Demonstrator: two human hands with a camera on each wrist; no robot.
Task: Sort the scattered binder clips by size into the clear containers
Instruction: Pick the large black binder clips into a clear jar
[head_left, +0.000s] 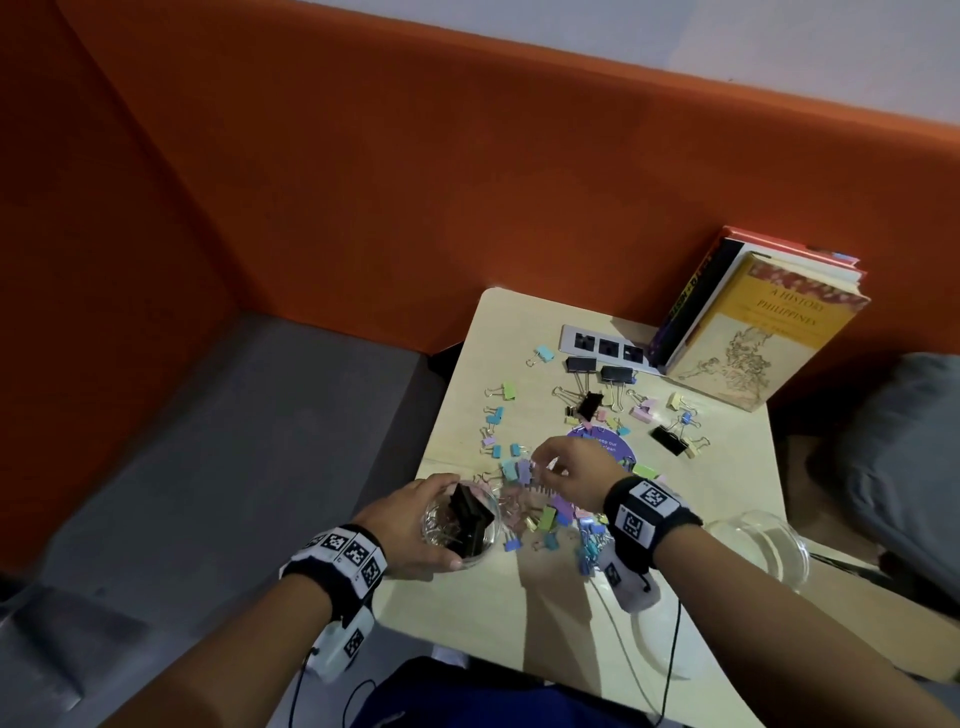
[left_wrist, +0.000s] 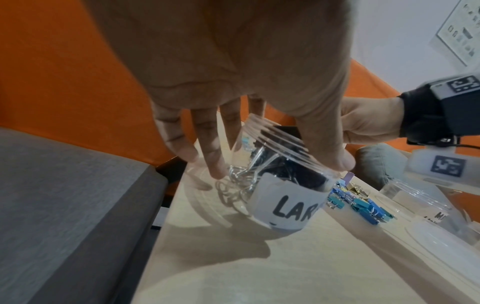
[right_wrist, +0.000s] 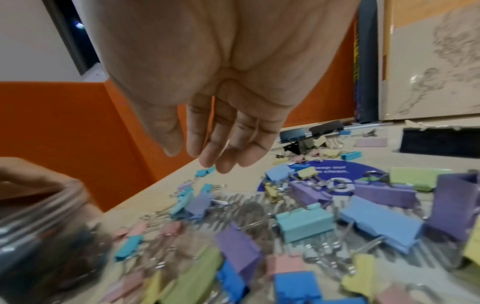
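Clear jar (left_wrist: 283, 164) of black clips, label cut off at "LAR", tilted at the desk (head_left: 571, 613) edge in left hand (head_left: 410, 525), fingers (left_wrist: 207, 144) curled round its rim; pastel clips (right_wrist: 303, 226) heaped alongside under right hand (head_left: 571, 467), fingers (right_wrist: 223, 148) loose and empty; second jar (head_left: 763, 545) half-hidden by the forearm.

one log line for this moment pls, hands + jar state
left hand: grips LARGE jar, tilted, black clips inside | right hand: open, empty, above pastel clip pile | black clips remain on table
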